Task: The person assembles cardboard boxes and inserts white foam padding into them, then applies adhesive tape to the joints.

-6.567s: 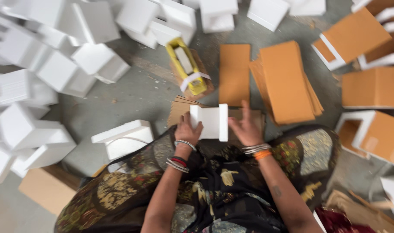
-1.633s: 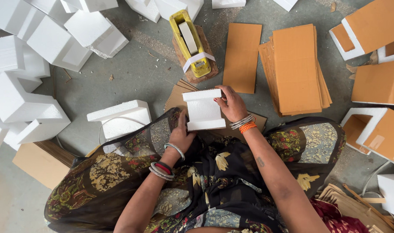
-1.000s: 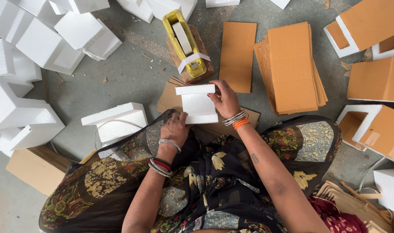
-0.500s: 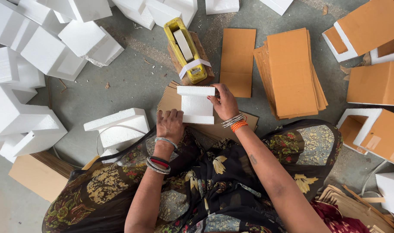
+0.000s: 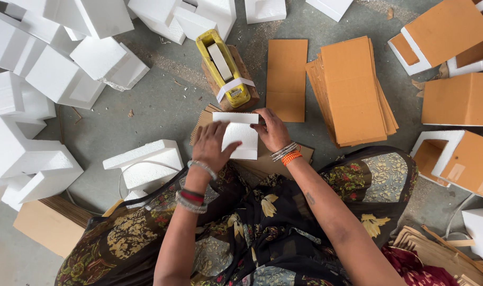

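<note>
A white foam block (image 5: 240, 133) lies on a flat brown cardboard sheet (image 5: 273, 164) in front of my knees. My left hand (image 5: 211, 147) rests flat on the block's left side with fingers spread. Gripping the block's upper right corner is my right hand (image 5: 272, 130). Just beyond the block stands a yellow tape dispenser (image 5: 224, 69) on a wooden block, with a strip of white tape hanging off its front.
Many white foam pieces (image 5: 61, 79) are piled to the left and top. A stack of brown cardboard sheets (image 5: 352, 90) and a single sheet (image 5: 287, 79) lie to the right. Cardboard-wrapped foam boxes (image 5: 458, 100) stand at far right. Another foam piece (image 5: 149, 164) sits by my left knee.
The foam block was lowered from my lap onto the cardboard sheet near the dispenser. My left hand, off the block half a second ago, has come back onto it.
</note>
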